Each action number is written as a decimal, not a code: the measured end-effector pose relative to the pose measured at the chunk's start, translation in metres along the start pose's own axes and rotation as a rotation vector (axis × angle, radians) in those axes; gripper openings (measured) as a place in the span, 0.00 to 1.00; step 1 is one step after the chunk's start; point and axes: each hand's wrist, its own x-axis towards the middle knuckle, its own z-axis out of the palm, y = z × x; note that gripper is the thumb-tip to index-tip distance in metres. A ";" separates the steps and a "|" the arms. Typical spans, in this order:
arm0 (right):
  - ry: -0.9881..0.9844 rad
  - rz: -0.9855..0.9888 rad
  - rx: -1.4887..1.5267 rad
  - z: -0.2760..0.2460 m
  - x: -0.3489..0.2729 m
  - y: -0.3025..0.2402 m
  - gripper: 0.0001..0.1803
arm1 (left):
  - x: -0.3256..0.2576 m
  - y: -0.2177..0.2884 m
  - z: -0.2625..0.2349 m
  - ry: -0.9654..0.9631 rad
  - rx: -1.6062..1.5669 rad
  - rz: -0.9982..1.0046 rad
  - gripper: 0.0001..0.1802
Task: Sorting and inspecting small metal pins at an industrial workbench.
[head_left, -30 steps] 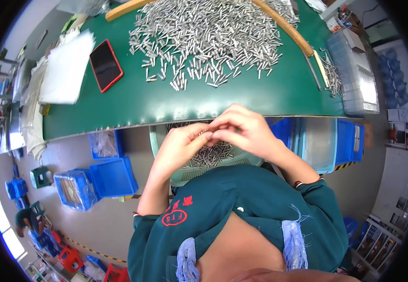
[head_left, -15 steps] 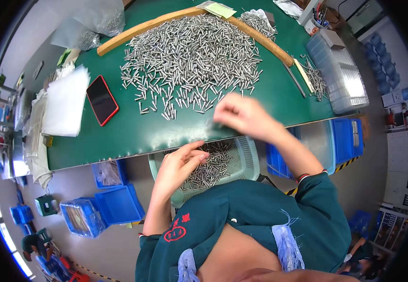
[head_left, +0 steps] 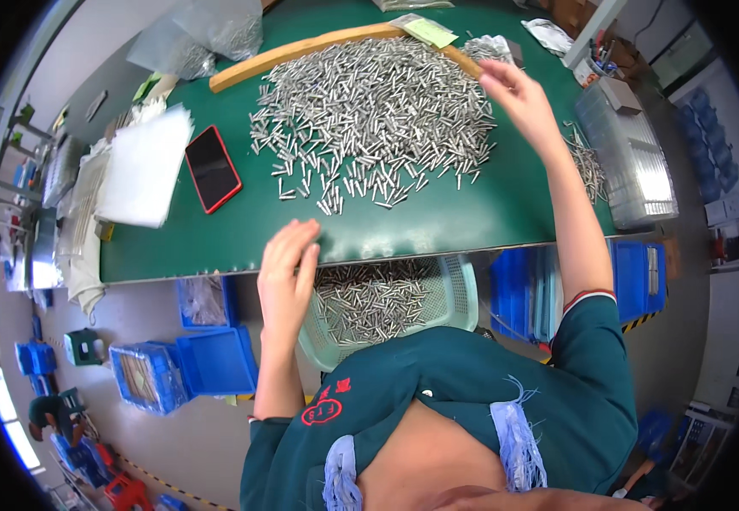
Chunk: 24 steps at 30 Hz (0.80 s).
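Observation:
A big heap of small silver metal pins (head_left: 378, 119) lies spread on the green table (head_left: 489, 213). My right hand (head_left: 518, 94) reaches out over the heap's far right side, fingers loosely curled, with nothing visibly in it. My left hand (head_left: 289, 272) rests at the table's near edge, fingers together and flat, above the left rim of a pale green basket (head_left: 459, 285) on my lap. The basket holds more of the same pins (head_left: 369, 298).
A red-cased phone (head_left: 213, 168) and white sheets (head_left: 144, 166) lie at the table's left. A curved wooden bar (head_left: 301, 53) bounds the heap at the back. A clear lidded box (head_left: 629, 153) stands right. Blue bins (head_left: 216, 362) sit on the floor.
My hands were together over the basket; they have parted. The right hand has travelled up and out to the far right of the heap, while the left stayed by the table edge.

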 end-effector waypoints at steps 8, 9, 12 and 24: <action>-0.177 -0.397 -0.401 0.090 -0.126 -0.027 0.17 | 0.034 -0.004 0.026 -0.102 0.356 -0.002 0.19; -0.164 -0.382 -0.398 0.096 -0.132 -0.026 0.16 | 0.037 -0.001 0.030 -0.113 0.352 -0.034 0.20; -0.125 -0.352 -0.437 0.100 -0.136 -0.025 0.16 | 0.046 0.008 0.044 -0.134 0.298 -0.025 0.21; -0.164 -0.374 -0.411 0.101 -0.137 -0.028 0.15 | 0.038 0.018 0.047 -0.279 0.068 0.215 0.17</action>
